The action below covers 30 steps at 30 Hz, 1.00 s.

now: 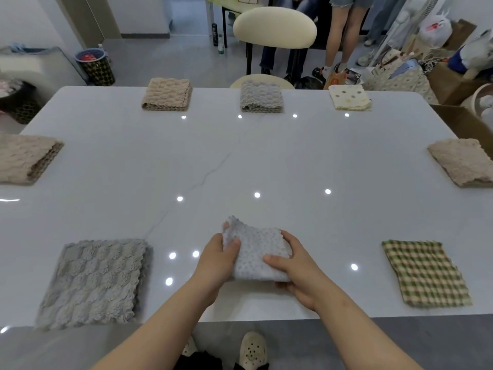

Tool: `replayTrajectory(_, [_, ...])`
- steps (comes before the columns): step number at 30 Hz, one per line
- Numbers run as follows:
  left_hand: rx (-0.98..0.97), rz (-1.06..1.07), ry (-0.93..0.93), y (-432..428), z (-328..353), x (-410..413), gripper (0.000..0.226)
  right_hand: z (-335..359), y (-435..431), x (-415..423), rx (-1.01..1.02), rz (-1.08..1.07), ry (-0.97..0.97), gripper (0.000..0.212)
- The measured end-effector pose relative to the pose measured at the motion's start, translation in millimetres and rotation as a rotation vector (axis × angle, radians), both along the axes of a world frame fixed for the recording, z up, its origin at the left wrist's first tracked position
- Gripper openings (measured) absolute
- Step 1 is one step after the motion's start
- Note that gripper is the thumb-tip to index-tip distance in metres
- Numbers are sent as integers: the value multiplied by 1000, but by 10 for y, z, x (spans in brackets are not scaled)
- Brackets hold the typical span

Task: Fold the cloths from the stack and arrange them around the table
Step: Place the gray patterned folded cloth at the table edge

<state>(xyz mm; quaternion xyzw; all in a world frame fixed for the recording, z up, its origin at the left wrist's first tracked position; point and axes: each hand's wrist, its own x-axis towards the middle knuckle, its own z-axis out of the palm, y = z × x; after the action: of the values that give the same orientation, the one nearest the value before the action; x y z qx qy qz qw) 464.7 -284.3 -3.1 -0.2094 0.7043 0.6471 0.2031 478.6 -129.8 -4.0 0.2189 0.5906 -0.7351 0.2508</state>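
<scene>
A folded pale grey dotted cloth (256, 247) is held just above the white table (240, 161) near its front edge. My left hand (216, 263) grips its left side, thumb on top. My right hand (296, 268) grips its right side from below, thumb on top. Folded cloths lie around the table: a grey one (93, 281) front left, a green checked one (424, 273) front right, beige ones at the left edge (26, 158) and right edge (464, 161), and along the far edge a beige (168, 94), a grey (261, 96) and a cream dotted one (349, 97).
A cream chair (274, 28) stands behind the table's far edge, with people's legs beyond it. Baskets stand on the floor at far left (97, 66), bags and a cardboard box (464, 121) at right. My shoes show below the front edge.
</scene>
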Motion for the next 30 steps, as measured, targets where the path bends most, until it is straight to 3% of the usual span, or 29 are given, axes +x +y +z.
replayTrajectory(4, [-223,-83,64,-38,-84,63,6,-26,6,62,233,47,82,53])
replayTrajectory(7, [-205,-196,79,-91,-126,104,54,-67,46,119,349,71,88,48])
replayTrajectory(9, [-109,-259,76,-134,-114,127,65,-88,70,148,356,29,93,39])
replayTrajectory(13, [156,-165,-28,-180,-119,156,35,-57,107,169,169,-131,20,5])
replayTrajectory(17, [407,133,-230,-121,-76,128,23,-14,161,183,-22,-208,-50,22])
replayTrajectory(22, [660,285,-402,-93,-2,94,13,11,165,197,-44,-168,40,12])
replayTrajectory(30, [613,270,-461,-77,18,71,15,76,136,164,162,-103,188,16])
